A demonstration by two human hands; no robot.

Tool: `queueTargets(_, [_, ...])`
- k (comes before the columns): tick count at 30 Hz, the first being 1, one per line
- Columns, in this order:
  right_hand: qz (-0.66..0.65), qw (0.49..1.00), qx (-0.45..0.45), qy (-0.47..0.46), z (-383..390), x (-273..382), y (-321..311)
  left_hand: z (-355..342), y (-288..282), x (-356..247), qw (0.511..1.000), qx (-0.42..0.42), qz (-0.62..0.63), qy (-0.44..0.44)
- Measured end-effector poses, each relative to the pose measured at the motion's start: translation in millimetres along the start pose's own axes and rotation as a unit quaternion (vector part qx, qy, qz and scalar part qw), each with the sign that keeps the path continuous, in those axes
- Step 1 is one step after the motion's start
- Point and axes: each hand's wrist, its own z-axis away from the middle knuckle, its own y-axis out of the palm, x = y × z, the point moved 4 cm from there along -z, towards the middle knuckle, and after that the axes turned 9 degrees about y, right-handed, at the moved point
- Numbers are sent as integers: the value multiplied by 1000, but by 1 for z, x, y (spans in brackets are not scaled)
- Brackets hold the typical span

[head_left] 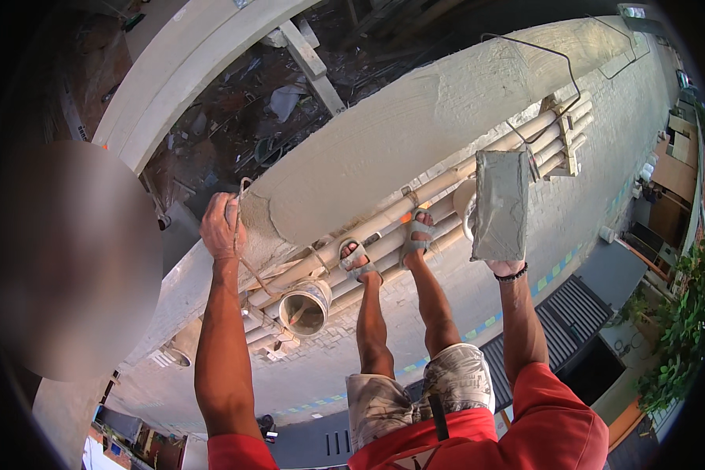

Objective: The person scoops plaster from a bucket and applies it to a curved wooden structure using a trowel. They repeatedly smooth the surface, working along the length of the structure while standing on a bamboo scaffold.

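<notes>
My left hand [224,227] is closed on a thin brown rope [241,227] at the near-left end of the plastered wall. Its fingers curl beside the wall's edge. The wall [376,149] has a smooth grey coat of mortar. My right hand [507,269] holds a rectangular plastering float [500,205] from below; wet grey mortar coats its face. Most of that hand's fingers are hidden behind it. My sandalled feet [417,235] stand on a scaffold of bamboo poles [446,186]. A bucket [305,308] with grey residue and a tool inside hangs by the poles, between my arms.
Bent metal rods [536,45] stick out over the wall's top right. Another round container [464,205] sits partly behind the float. Rubble [282,102] lies beyond the wall. Far below the scaffold is a paved street [462,301]. A blurred patch covers the left side.
</notes>
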Motion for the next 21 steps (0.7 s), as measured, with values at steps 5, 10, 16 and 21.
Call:
queueTargets(5, [0,1000,20,7,10,-20,32,4,1,8,998,29,-51,-18])
queueTargets(10, [-45,989,-137,44,16,-41,-8,8,3,33,993,33,-115,12])
queueTargets(16, [-3,984,-147,96,-13,-83,-12,-1,5,24,999,10,-36,12])
queueTargets(21, [-38,984,-118,130,-35,-100,14,-1,5,10,1000,4,-30,8])
